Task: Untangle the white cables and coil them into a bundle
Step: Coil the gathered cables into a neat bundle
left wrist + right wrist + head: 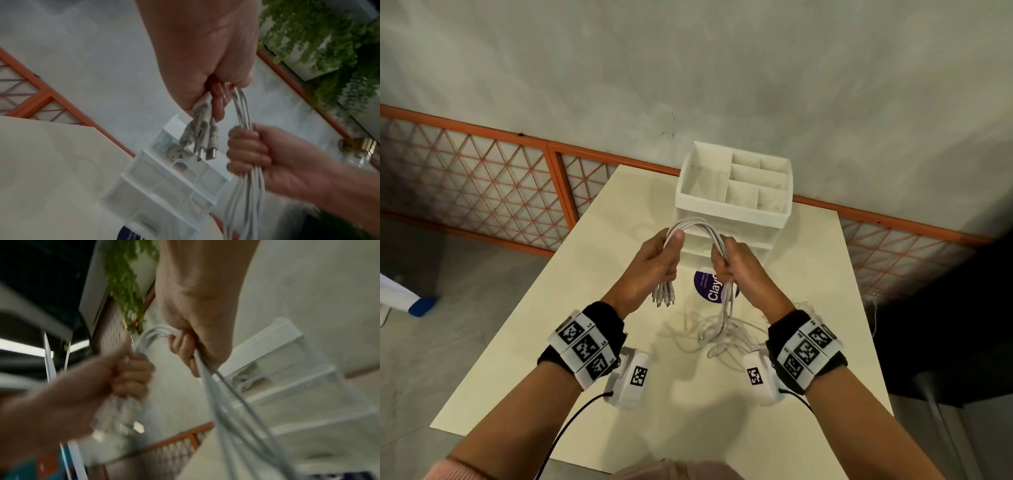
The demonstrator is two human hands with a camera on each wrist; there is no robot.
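Both hands are up over the cream table point(808, 274), sharing a bunch of white cables point(697, 224). The left hand point(654, 265) is fisted round one end, connector plugs point(663, 294) hanging below it. The right hand point(736, 267) grips the strands further along; the slack drops to a loose tangle point(719, 334) on the table, before a white drawer organizer point(732, 192).

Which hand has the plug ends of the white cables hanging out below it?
The left hand. The plug ends dangle just under its grip, while below the right hand only long cable runs drop to the loose pile on the table.
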